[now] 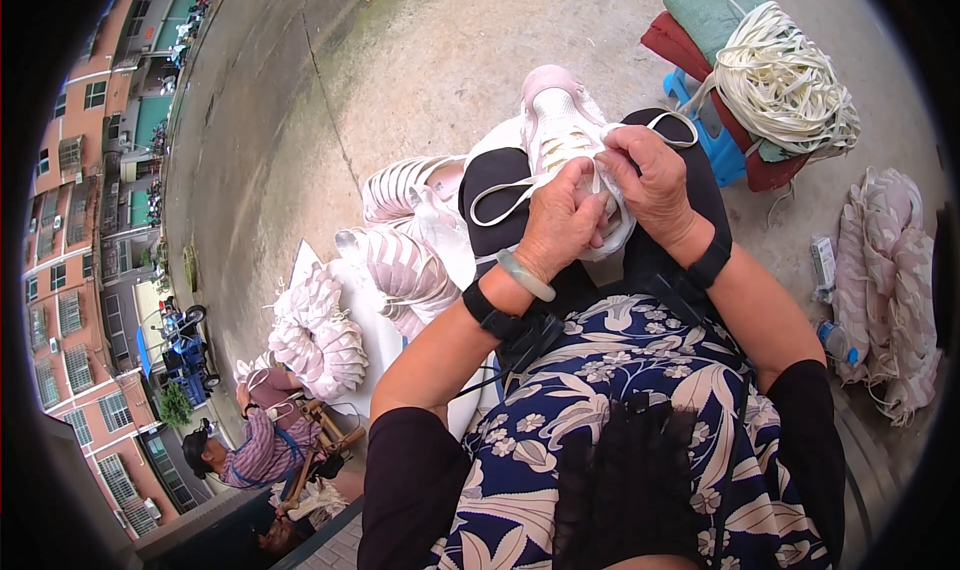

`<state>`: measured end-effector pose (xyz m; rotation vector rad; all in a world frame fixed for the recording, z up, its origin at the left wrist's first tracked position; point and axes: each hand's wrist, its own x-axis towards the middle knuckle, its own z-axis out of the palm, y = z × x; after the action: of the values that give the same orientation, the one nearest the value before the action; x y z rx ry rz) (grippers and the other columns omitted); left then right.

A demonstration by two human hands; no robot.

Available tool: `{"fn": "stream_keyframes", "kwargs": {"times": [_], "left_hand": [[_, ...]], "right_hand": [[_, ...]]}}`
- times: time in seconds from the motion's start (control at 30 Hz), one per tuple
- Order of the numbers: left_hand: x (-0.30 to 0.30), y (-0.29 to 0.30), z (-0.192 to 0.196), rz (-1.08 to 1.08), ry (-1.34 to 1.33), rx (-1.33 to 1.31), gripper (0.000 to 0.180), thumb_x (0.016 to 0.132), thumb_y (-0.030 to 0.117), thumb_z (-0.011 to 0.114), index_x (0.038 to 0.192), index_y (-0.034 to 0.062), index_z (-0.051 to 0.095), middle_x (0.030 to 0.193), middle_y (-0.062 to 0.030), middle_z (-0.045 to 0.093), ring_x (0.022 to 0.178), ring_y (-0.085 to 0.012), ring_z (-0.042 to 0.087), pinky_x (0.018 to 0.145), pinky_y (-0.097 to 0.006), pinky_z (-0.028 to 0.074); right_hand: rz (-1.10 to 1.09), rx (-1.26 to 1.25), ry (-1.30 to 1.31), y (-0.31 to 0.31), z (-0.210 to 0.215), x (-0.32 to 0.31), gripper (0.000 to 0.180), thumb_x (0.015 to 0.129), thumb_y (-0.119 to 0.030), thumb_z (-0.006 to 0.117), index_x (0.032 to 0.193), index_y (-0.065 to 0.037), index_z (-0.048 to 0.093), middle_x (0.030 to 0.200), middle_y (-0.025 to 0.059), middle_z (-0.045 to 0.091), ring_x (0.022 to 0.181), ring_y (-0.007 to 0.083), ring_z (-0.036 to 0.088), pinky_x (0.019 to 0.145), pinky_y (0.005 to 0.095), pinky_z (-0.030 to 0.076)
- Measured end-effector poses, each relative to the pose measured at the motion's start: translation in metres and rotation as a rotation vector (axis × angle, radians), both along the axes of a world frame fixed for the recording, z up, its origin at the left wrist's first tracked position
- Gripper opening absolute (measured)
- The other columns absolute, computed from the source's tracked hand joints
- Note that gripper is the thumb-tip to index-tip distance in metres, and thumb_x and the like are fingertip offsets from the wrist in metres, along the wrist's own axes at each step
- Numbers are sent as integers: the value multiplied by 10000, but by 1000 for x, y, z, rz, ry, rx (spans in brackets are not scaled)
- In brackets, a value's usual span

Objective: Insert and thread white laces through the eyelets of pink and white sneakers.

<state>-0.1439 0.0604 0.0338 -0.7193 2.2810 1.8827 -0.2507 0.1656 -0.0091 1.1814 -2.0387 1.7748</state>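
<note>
A pale pink and white sneaker [560, 120] rests across my lap, its toe pointing away from me. Cream shoelace [492, 202] is threaded through its lower eyelets, with one loop spreading out to the left and another to the right. My left hand [562, 222] is closed over the near end of the shoe, thumb and fingers pinching lace at the upper eyelets. Beside it, my right hand [652, 178] pinches lace at the shoe's right edge. The fingers hide the sneaker's tongue and top eyelets.
Bundled pink-and-white shoe uppers [405, 270] lie on a white surface at left. At right, a heap of cream laces [785, 80] sits on cushions over a blue stool [715, 130]. More uppers [885, 280] lie far right. Another person [260, 455] sits at lower left.
</note>
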Motion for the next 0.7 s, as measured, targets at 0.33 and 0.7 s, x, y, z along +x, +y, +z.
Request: {"fn": "stream_keyframes", "kwargs": {"times": [0.33,0.7], "left_hand": [[28,-24,22,125,-3,174,161,920,122,528,1025,2,545,711,-57,627,525,-81,585,457,-185,465],[82,-102,59,863,510,-121,71,888,105,591,871,51,634,632,37,508,505,-36,409,438,-164,321]], "right_hand": [[56,-15,-522,0,-17,6,255,758,-18,686,984,-25,568,794,37,559,690,112,531,638,238,462],[52,167,-389,-4,-15,3,130,811,-121,667,795,-18,589,677,78,542,594,164,510,568,283,422]]}}
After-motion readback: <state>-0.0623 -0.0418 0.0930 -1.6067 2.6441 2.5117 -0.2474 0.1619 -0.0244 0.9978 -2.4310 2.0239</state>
